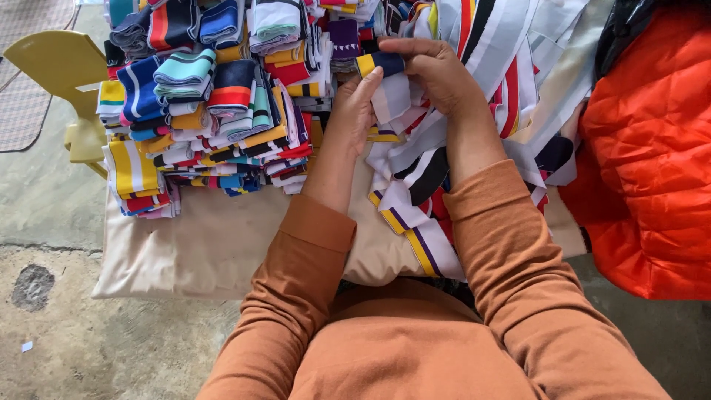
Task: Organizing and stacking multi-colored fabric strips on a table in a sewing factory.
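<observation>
Both hands close on one striped knit band (385, 74): the left hand (354, 111) pinches its white lower part between thumb and fingers, the right hand (444, 74) curls its grip over the navy-and-yellow top edge. The fold is best kept square, edges matched (judged from the neat stack). Folded bands (207, 104) lie piled to the left; loose ones (415, 192) spread below on the tan cloth (222, 244).

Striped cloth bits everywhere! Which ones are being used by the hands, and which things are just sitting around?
In use:
left hand
right hand
striped strip pinched between both hands
loose striped strips under the arms
folded bundles stacked on the left

Just lying about:
yellow chair
orange quilted jacket
beige sheet
</observation>
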